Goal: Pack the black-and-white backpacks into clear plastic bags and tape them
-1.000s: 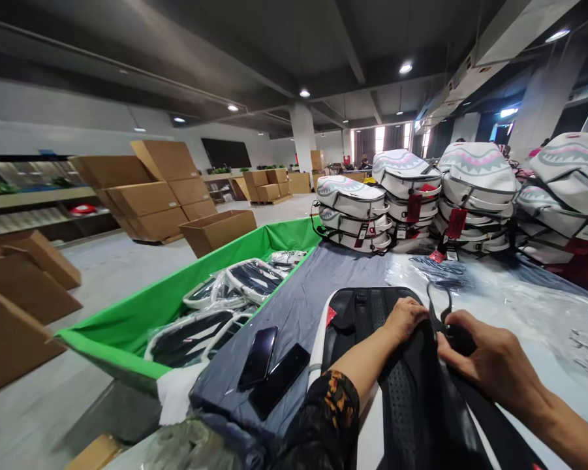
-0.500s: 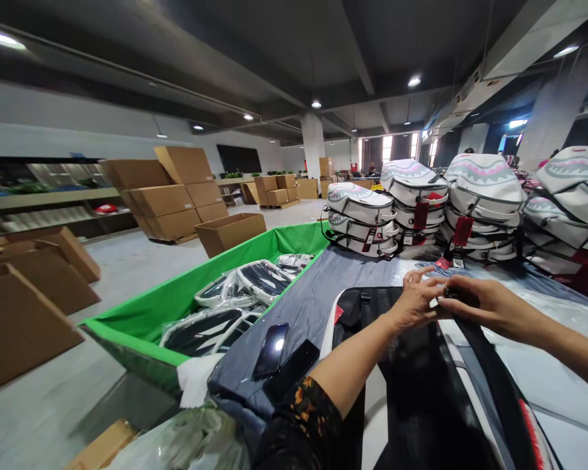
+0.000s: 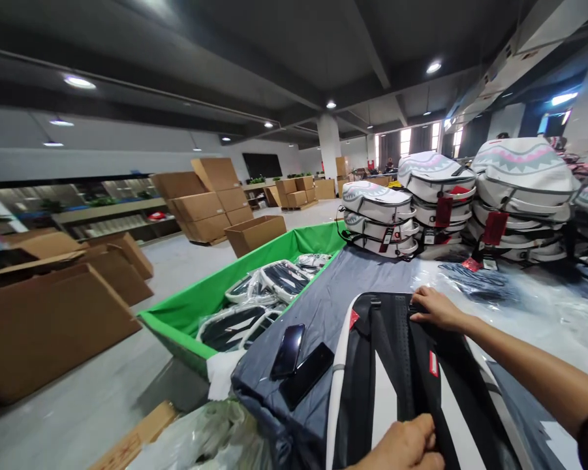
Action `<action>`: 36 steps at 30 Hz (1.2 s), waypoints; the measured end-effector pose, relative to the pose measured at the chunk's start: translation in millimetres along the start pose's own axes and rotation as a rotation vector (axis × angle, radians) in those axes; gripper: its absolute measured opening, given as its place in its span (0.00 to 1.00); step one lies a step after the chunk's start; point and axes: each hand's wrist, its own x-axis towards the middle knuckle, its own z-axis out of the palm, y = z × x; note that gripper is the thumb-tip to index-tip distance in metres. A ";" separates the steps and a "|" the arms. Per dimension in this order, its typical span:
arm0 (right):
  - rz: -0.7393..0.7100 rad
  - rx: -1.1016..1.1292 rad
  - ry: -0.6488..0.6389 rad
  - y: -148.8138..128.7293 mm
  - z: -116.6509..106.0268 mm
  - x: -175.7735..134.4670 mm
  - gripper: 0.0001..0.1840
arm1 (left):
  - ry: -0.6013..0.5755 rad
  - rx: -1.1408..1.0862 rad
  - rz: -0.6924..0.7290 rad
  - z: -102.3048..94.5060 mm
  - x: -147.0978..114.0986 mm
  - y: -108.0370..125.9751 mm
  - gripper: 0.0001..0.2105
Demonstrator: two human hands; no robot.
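Observation:
A black and white backpack (image 3: 384, 385) lies with its strap side up on the cloth-covered table. Two black and white shoulder straps run down it, and the right-hand strap (image 3: 450, 398) bears a small red label. At its lower part my left hand (image 3: 404, 447) has its fingers curled against the strap; the frame's bottom edge cuts off part of this hand. My right hand (image 3: 435, 308) is closed at the top of the same strap, near the backpack's upper edge. A red tag (image 3: 354, 318) shows at the backpack's upper left corner.
Two dark phones (image 3: 288, 351) lie left of the backpack. A green bin (image 3: 176, 313) holds several plastic-wrapped backpacks. Stacked white backpacks (image 3: 379, 215) stand along the table's far side, near a bundle of dark cords (image 3: 477, 277). Cardboard boxes (image 3: 53, 326) are on the floor.
Both hands were together above the backpack's top right. My left hand has come down to the lower strap; the strap that hung out to the right now lies on the backpack. The view has turned left.

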 end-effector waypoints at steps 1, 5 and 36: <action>-0.003 -0.015 0.007 2.8 6.2 1.3 0.27 | -0.038 0.009 -0.052 -8.5 -5.6 5.6 0.11; -0.006 -0.048 0.003 20.8 20.1 0.1 0.40 | -0.114 0.073 -0.105 -38.1 -10.2 28.0 0.11; 0.168 -0.145 -0.099 21.9 88.9 -61.0 0.23 | 0.348 0.988 -0.081 -125.1 157.1 -94.8 0.15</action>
